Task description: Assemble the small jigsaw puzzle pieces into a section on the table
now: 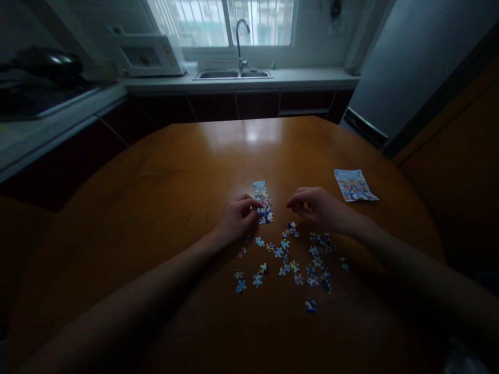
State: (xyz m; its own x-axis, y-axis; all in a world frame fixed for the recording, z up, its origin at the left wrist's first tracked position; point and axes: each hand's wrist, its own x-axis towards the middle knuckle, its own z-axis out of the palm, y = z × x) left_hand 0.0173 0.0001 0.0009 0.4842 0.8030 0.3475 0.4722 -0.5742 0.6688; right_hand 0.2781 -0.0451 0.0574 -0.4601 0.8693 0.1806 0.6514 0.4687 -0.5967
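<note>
A narrow strip of joined jigsaw pieces (pixel 264 200) lies on the wooden table, its right edge knobbly with tabs. At its left edge is my left hand (pixel 238 214), fingers curled and the fingertips resting on the strip's border. To the right of the strip, a short gap away, my right hand (pixel 312 203) hovers with thumb and fingers drawn together; whatever sits between those fingertips is too small or hidden to make out. Loose jigsaw pieces (pixel 286 254) are scattered on the near side of both hands, some overlapping. One lone puzzle piece (pixel 311 305) lies closest to me.
A printed picture sheet (pixel 355 185) lies on the table (pixel 187 156) to the right. Past the table's far edge stand a counter with a sink (pixel 234 75), a faucet (pixel 240 47) and a white microwave (pixel 146 54). A refrigerator (pixel 413 62) rises at the right.
</note>
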